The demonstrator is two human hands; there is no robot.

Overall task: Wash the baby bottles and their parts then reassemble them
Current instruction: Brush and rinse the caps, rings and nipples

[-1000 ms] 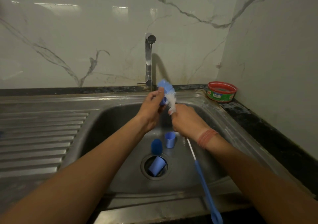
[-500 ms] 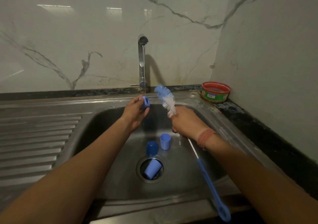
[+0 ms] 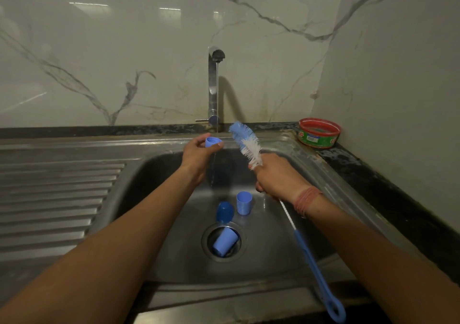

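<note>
Head view: washing is looking early, with three blue parts (image 3: 243,203) sitting unassembled in the sink (image 3: 159,181) near the drain and reassembly not yet begun. The left hand (image 3: 196,153) is pinching a small blue cap (image 3: 212,141) beside the thin stream from the tap (image 3: 214,84). The right hand (image 3: 276,176) is gripping the bottle brush (image 3: 246,143), bristles pointing up, handle trailing toward the near rim.

Red-green tub (image 3: 319,133) label — barcode visible, lettering too blurred to read.
</note>
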